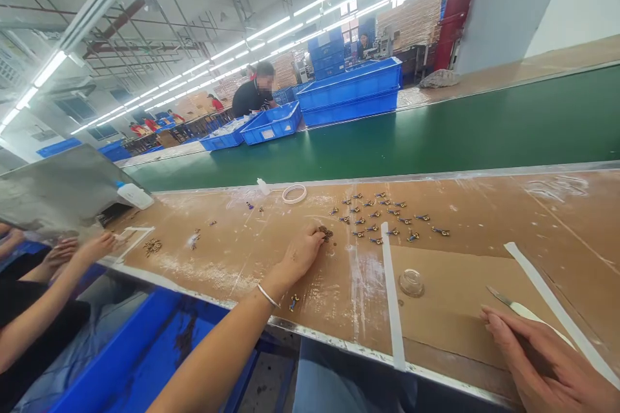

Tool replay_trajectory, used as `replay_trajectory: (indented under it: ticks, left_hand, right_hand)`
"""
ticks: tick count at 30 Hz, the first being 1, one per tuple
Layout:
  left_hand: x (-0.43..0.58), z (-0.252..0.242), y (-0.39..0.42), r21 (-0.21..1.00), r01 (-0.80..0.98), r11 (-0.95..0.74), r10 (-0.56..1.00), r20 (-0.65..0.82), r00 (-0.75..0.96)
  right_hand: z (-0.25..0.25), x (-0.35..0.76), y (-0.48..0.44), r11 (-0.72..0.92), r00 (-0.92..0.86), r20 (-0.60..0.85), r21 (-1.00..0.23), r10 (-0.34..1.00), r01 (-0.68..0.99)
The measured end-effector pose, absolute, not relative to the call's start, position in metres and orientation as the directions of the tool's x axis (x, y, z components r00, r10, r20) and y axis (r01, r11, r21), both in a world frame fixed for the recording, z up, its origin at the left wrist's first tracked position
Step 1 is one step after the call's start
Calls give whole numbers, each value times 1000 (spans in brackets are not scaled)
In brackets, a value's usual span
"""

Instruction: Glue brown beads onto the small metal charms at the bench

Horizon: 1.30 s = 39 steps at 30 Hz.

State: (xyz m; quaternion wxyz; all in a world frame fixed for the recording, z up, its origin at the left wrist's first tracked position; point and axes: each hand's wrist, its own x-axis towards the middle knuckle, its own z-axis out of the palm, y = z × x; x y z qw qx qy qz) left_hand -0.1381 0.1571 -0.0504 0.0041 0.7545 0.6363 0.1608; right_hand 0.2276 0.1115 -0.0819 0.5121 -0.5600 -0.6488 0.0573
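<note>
My left hand (303, 250) reaches over the workbench, fingers drawn together at a small pile of dark brown pieces (326, 232); what its fingertips hold, if anything, is hidden. Just beyond lie several small blue-and-gold figure-like parts (372, 214) in loose rows. My right hand (547, 358) is at the lower right, thumb and fingers pinched together, and I cannot make out anything between them. Right beside it, a knife with a white handle (530, 315) lies across the cardboard sheet (450, 297). A small clear round dish (411, 282) sits on that sheet, between my hands.
White tape strips (391, 297) border the cardboard. A tape roll (294, 194) and small white bottle (263, 186) stand farther back. Beyond runs a green conveyor belt (460, 126) with blue crates (351, 93) behind it. A co-worker's hands (94, 246) are at the left.
</note>
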Motion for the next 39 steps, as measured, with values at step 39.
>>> replay_trajectory:
  ticks: [39]
  left_hand:
    - [-82, -52, 49, 397, 886, -242, 929, 359, 93]
  right_hand:
    - [-76, 227, 106, 435, 3, 640, -526, 768, 731]
